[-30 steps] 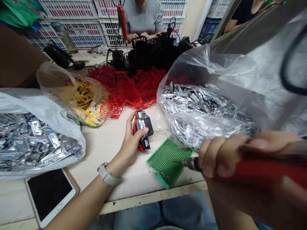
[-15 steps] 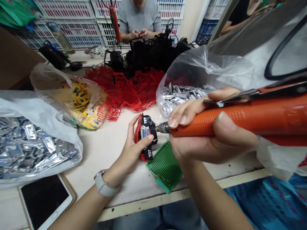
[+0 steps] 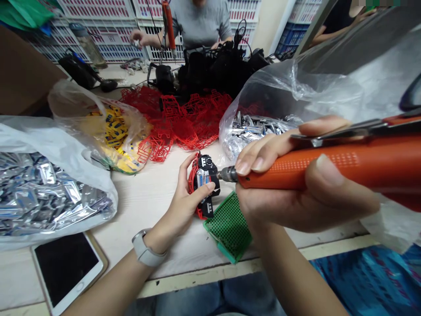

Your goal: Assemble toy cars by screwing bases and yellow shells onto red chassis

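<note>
My left hand (image 3: 190, 188) grips a small black and red plastic assembly (image 3: 207, 206) with a silver and blue insert, holding it on its side over the table. The left thumb presses on its face. My right hand (image 3: 296, 180) is wrapped round an orange electric screwdriver (image 3: 335, 164) held level, its metal chuck pointing left. The bit end reaches the middle of the assembly; whether it sits in a screw I cannot tell. Just below lies a green perforated tray (image 3: 230, 226), partly behind my right wrist.
Clear bags of silver parts stand left (image 3: 59, 188) and right (image 3: 253, 127). Beyond are a bag of yellow parts (image 3: 115, 131), red plastic frames (image 3: 187, 118) and a black heap (image 3: 210, 70). A tablet (image 3: 69, 267) lies front left. A co-worker (image 3: 200, 22) sits opposite.
The view has shifted slightly, moving most things a little to the right. My hands keep their hold on the assembly and screwdriver. The co-worker's one hand has reached out toward the left.
</note>
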Demonstrator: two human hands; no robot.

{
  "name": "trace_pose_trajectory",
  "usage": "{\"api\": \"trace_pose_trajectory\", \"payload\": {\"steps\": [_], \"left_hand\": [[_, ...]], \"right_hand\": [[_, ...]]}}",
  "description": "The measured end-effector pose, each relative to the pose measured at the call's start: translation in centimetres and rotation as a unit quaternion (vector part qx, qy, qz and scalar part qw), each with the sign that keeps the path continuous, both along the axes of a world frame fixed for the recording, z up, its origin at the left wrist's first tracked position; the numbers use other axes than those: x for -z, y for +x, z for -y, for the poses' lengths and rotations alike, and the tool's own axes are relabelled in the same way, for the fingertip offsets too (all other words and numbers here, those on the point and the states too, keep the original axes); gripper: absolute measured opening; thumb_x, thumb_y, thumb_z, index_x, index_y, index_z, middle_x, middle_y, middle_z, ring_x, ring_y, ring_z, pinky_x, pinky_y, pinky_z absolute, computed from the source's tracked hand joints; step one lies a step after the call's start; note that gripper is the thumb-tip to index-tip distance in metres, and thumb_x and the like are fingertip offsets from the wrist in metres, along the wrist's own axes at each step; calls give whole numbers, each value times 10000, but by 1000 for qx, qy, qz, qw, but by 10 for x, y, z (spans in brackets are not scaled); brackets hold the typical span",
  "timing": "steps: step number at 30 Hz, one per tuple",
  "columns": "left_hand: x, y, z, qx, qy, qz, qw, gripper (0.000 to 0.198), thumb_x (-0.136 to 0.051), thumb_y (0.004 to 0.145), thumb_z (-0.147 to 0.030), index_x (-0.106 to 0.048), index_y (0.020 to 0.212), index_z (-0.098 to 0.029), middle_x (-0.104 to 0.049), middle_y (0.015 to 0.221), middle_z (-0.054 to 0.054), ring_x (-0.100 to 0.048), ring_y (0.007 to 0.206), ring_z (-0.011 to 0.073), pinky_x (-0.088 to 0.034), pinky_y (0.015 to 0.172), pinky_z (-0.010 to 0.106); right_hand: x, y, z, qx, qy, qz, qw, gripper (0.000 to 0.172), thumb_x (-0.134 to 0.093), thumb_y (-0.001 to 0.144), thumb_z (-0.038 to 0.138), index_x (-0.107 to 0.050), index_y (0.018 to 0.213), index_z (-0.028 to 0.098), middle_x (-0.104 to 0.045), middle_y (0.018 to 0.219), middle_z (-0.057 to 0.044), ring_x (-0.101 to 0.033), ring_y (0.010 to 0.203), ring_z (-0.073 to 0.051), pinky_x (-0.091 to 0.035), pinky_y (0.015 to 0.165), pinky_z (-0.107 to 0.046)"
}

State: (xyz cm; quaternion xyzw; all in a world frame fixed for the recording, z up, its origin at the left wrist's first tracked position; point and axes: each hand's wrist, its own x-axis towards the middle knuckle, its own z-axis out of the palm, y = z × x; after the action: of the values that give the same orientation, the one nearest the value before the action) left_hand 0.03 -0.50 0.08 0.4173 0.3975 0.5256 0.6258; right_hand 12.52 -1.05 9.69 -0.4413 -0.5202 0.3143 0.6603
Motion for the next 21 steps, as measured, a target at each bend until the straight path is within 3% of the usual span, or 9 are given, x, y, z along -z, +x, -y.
{"api": "trace_pose_trajectory", "payload": {"steps": [4,12,16,21], "left_hand": [[1,-1,-1,1,-2,-3,1000,791,-865,794,-329,-468,1473,-415,-605,1447,0,-605,1297,238,-433,1166,405],[2,-1,0,-3,5,-11,1000,818,-874,781,-339,-463,1484,-417,-611,1449,14,-628,1270,252,-453,1151,427],[0,-1,1,2,-2,-11,1000,831,-879,780,-341,-456,1490,-426,-621,1435,11,-642,1245,253,-436,1169,455],[-4,1,3,-8,-10,-14,1000,836,-883,771,-363,-457,1490,-407,-611,1445,20,-641,1243,262,-434,1175,476]], "right_hand": [[2,3,1,-6,13,7,1000,358,-561,945,698,-615,953,344,-567,674,-27,-689,776,-283,-636,734,-457],[0,-5,-7,80,103,10,991,477,-326,983,757,-603,1004,370,-422,557,7,-539,526,-243,-561,566,-436],[3,-6,-3,66,160,-88,981,387,-367,1016,671,-608,936,379,-468,574,20,-516,473,-204,-536,512,-406],[3,-6,1,75,127,-70,987,273,-445,1013,596,-607,985,378,-507,610,21,-560,497,-220,-566,586,-449]]}}
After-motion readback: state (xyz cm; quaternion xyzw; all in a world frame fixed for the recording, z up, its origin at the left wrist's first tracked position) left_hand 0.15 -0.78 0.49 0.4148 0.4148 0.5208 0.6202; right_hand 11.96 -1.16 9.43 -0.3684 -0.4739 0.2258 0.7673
